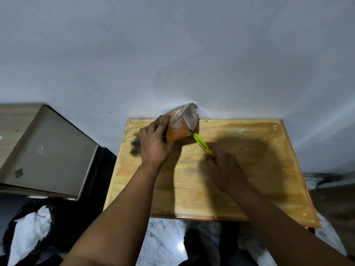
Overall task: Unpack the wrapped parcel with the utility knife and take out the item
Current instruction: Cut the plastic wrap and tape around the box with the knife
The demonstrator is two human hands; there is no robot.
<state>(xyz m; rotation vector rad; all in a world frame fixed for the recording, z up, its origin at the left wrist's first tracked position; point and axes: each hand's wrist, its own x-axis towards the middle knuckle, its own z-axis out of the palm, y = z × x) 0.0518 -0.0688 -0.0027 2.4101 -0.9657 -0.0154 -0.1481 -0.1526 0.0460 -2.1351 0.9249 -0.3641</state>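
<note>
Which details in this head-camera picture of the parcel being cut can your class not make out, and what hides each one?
- Item inside the parcel: head view, hidden by wrapping.
- Utility knife blade tip: too small and shadowed where it meets the parcel.
- Knife's rear end: covered by the right hand.
- Parcel's left face: behind the left hand.

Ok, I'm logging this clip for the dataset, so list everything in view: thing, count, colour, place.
parcel: one, orange-brown under clear wrap, tilted up at the table's far edge by the wall
utility knife: one, yellow-green, tip at the parcel's near right edge
table: one, light wood, centre
cabinet: one, beige, left of the table
black bag: one, with white stuff in it, floor at lower left
floor: white marble pattern, below the table
left hand: grips the parcel's left side
right hand: grips the knife handle
</note>
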